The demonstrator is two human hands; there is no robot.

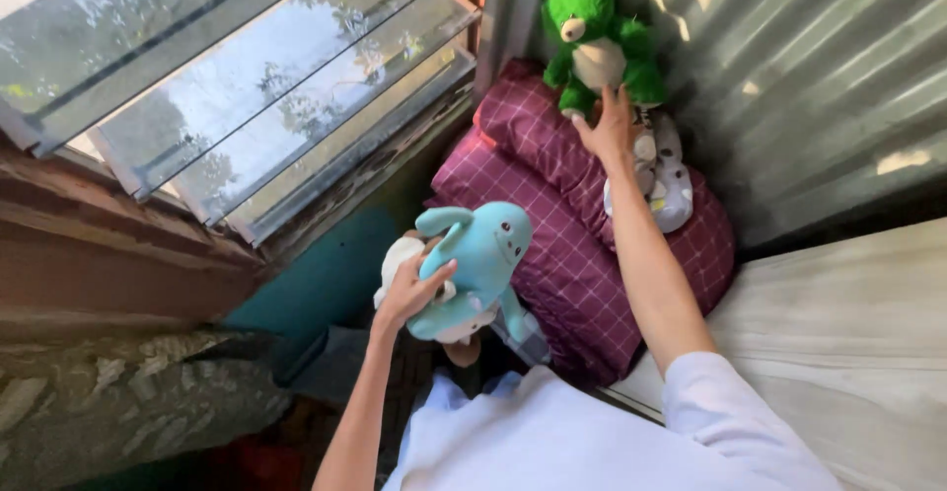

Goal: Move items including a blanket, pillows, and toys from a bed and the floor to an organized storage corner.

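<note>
White sleeves and shirt front (552,442) fill the bottom of the view, closest to the lens, both bare forearms stretching out from there. Biggest thing in the room otherwise is the louvred glass window (247,86) up the left side, slats tilted open, with a worn wooden frame under it. Opposite it there's a corrugated metal wall (809,86) catching stripes of sun, and a pale mattress (848,333) running along the right.

Jammed in the corner are two maroon checked pillows (582,254), stacked. A white spotted plush (666,180) lies on top of them, partly hidden by the right arm.

The green teddy bear (597,42) sits upright against the metal wall, above the pillows. The right hand (610,131) is at its base, fingers curled up against the bear's lower body, thumb out to the side; can't really tell how firm the grip is.

The left hand (412,292) has its fingers wrapped round a light blue plush toy (478,264), held in the air just beside the pillows, with a smaller white plush (400,259) pressed in behind it.
</note>
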